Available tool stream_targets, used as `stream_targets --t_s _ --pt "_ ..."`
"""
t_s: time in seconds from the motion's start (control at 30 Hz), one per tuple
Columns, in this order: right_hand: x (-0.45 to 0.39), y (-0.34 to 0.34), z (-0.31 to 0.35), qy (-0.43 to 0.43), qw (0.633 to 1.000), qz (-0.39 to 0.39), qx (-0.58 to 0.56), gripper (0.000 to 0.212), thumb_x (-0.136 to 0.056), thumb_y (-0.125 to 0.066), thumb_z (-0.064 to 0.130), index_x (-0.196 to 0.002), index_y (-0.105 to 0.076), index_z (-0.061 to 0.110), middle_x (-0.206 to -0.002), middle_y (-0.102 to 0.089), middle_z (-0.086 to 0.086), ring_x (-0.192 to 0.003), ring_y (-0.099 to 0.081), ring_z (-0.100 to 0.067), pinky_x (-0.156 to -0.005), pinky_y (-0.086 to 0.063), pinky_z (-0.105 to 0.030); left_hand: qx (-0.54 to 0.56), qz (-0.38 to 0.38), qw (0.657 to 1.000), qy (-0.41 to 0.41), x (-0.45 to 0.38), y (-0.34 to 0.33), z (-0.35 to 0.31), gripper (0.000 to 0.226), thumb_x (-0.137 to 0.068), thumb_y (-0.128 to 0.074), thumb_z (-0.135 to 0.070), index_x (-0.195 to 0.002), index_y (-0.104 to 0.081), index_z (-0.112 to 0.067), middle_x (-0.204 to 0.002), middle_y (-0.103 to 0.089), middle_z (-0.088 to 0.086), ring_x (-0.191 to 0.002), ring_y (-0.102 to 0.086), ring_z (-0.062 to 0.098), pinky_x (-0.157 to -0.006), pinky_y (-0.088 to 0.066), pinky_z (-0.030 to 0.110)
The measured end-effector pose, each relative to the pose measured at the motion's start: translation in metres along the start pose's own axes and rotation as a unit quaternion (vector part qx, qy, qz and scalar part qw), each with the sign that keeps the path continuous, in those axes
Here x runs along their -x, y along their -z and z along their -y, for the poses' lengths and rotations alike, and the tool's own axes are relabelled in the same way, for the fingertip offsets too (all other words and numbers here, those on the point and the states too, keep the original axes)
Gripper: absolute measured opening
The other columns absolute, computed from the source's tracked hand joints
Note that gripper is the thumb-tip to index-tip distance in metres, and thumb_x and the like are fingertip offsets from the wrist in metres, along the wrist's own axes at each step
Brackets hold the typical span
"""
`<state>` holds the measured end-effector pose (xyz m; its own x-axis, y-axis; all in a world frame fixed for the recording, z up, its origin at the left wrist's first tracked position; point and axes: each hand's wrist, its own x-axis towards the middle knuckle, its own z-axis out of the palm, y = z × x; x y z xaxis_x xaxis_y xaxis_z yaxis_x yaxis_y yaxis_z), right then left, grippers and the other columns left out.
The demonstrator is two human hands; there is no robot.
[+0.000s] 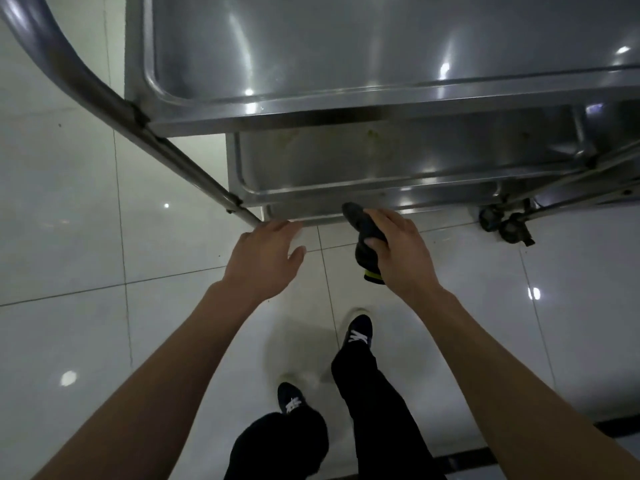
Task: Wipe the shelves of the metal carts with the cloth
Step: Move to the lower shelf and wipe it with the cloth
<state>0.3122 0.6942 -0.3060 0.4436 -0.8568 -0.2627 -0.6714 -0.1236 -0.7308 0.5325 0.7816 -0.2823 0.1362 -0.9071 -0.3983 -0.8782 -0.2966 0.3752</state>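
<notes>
Right hand [398, 251] gripped the dark cloth [365, 237] near the stained middle shelf [363, 161], apparently unwiped; left hand [263, 258] hung open, empty.

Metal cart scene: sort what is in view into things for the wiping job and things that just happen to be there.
For the job: cloth, gripped by the right hand; left hand, open; cart's top shelf; lower shelf.

Just there: tiled floor; cart casters; the person's shoes.
</notes>
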Motion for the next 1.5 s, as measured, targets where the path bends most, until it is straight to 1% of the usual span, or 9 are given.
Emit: stream_targets --t_s 0.13,0.17,0.27,0.47,0.73,0.87,1.07,1.23,1.5 --pt "-0.017 -0.026 0.002 0.036 0.999 -0.033 -0.019 0.014 -0.099 -0.052 0.023 -0.098 -0.061 0.011 -0.077 -0.057 0.002 -0.066 -0.057 -0.001 -0.059 -0.045 -0.008 -0.015 -0.038 0.999 -0.016 -0.015 -0.014 0.028 0.033 -0.097 -0.056 -0.032 -0.126 -0.06 -0.017 -0.12 -0.064 0.002 -0.11 -0.059 0.028 -0.088 -0.05 0.044" --pt "-0.026 -0.032 0.0 0.045 0.998 -0.041 -0.011 0.01 -0.098 -0.053 0.017 -0.104 -0.062 0.015 -0.084 -0.059 0.004 -0.075 -0.059 -0.004 -0.066 -0.049 -0.013 -0.018 -0.057 0.998 -0.024 -0.022 -0.015 0.032 0.029 -0.096 -0.057 -0.03 -0.12 -0.062 -0.015 -0.115 -0.065 0.004 -0.105 -0.06 0.029 -0.086 -0.051 0.045" --pt "-0.056 -0.054 -0.004 0.063 0.994 -0.086 0.003 0.033 -0.095 -0.056 0.005 -0.123 -0.057 0.021 -0.105 -0.059 0.003 -0.097 -0.06 -0.015 -0.083 -0.053 -0.031 -0.008 -0.107 0.993 -0.04 -0.051 -0.025 0.046 0.028 -0.092 -0.06 -0.022 -0.118 -0.064 -0.012 -0.116 -0.065 0.007 -0.102 -0.062 0.033 -0.083 -0.054 0.047" --pt "-0.12 -0.081 -0.028 0.094 0.985 -0.14 -0.042 0.04 -0.095 -0.058 0.012 -0.13 -0.055 0.032 -0.114 -0.057 0.014 -0.103 -0.053 0.004 -0.087 -0.038 -0.008 -0.008 -0.147 0.988 -0.052 -0.107 -0.054 0.069 0.045 -0.098 -0.056 -0.028 -0.142 -0.054 -0.019 -0.143 -0.055 0.004 -0.13 -0.049 0.027 -0.105 -0.042 0.043" --pt "-0.173 -0.076 -0.057 0.18 0.957 -0.227 0.012 0.042 -0.094 -0.06 0.011 -0.136 -0.055 0.017 -0.124 -0.06 0.0 -0.114 -0.056 -0.013 -0.099 -0.041 -0.02 -0.044 -0.222 0.972 -0.068 -0.145 -0.076 0.098 0.047 -0.098 -0.056 -0.033 -0.143 -0.053 -0.02 -0.147 -0.053 0.002 -0.135 -0.046 0.026 -0.11 -0.039 0.045" --pt "-0.188 -0.089 -0.066 0.193 0.963 -0.176 0.06 0.045 -0.098 -0.056 0.015 -0.142 -0.049 0.019 -0.137 -0.055 -0.003 -0.124 -0.051 -0.02 -0.109 -0.04 -0.036 -0.065 -0.258 0.961 -0.069 -0.151 -0.094 0.118 0.044 -0.098 -0.054 -0.034 -0.141 -0.056 -0.022 -0.146 -0.055 0.0 -0.135 -0.047 0.026 -0.111 -0.038 0.046" --pt "-0.191 -0.118 -0.076 0.209 0.949 -0.108 0.21 0.045 -0.104 -0.04 0.039 -0.146 -0.041 0.025 -0.151 -0.043 0.003 -0.139 -0.039 -0.024 -0.112 -0.035 -0.047 -0.106 -0.293 0.946 -0.094 -0.143 -0.127 0.134 0.033 -0.097 -0.053 -0.03 -0.126 -0.066 -0.018 -0.129 -0.063 0.003 -0.12 -0.056 0.029 -0.1 -0.046 0.047" --pt "-0.191 -0.123 -0.072 0.16 0.966 -0.084 0.184 0.048 -0.106 -0.034 0.043 -0.152 -0.034 0.027 -0.16 -0.034 -0.002 -0.147 -0.03 -0.023 -0.114 -0.029 -0.042 -0.1 -0.392 0.912 -0.062 -0.133 -0.134 0.139 0.022 -0.093 -0.063 -0.024 -0.112 -0.071 -0.014 -0.117 -0.062 0.007 -0.112 -0.054 0.029 -0.087 -0.048 0.046" --pt "-0.21 -0.14 -0.053 0.175 0.963 0.048 0.201 0.047 -0.109 -0.022 0.035 -0.155 -0.028 0.034 -0.166 -0.008 0.012 -0.154 0.003 -0.013 -0.121 0.004 -0.043 -0.125 -0.41 0.902 -0.053 -0.124 -0.146 0.145 0.02 -0.096 -0.058 -0.023 -0.098 -0.074 -0.012 -0.096 -0.063 0.005 -0.088 -0.056 0.025 -0.074 -0.053 0.041"
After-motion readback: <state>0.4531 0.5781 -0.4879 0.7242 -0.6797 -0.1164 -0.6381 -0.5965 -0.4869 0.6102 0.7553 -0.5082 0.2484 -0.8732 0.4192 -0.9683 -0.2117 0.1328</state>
